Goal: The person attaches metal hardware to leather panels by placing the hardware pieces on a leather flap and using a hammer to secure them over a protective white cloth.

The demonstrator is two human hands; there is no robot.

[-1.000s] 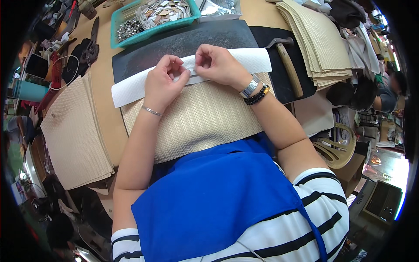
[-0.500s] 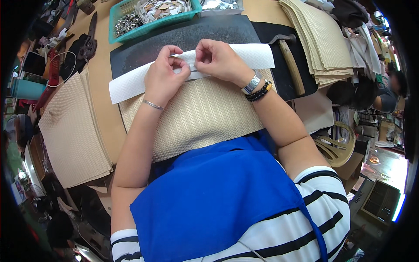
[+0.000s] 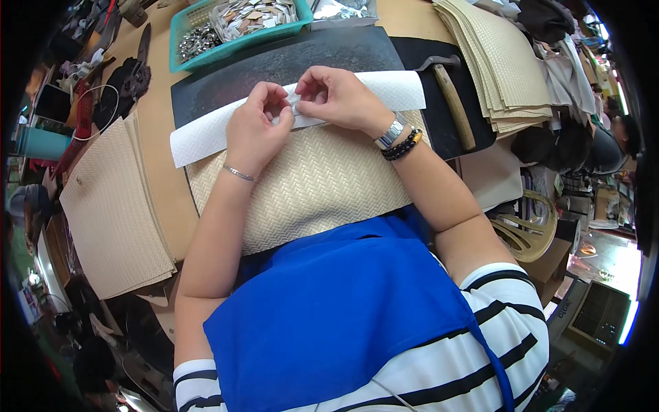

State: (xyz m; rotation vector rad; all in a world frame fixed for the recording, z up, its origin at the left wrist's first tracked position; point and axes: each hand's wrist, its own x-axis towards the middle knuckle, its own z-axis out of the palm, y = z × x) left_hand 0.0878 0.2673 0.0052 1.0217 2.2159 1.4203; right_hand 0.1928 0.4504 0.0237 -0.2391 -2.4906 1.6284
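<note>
A cream sheet with a woven herringbone texture [image 3: 329, 178] lies in front of me and reaches down to my blue apron. Along its far edge runs a white textured flap [image 3: 209, 134], apparently the sheet's folded-over end. My left hand [image 3: 259, 127] is over the middle of this flap, with thumb and fingertips drawn into a pinch. Close beside it, my right hand [image 3: 343, 99] is pinched too, its fingertips almost meeting the left ones. Whatever small thing is between the fingertips is too small and covered to name. A dark slab [image 3: 302, 55] lies under the flap.
A hammer with a wooden handle [image 3: 453, 106] rests on a black mat [image 3: 480, 134] at the right. Beyond the slab stands a teal basket [image 3: 180, 62] of small metal parts and tags. Stacked woven sheets lie left [image 3: 110, 206] and far right [image 3: 501, 69].
My left fingers have gone from a looped shape to a tighter curl. My right hand has shifted slightly left, bringing the fingertips of both hands nearer. The flap stays in place.
</note>
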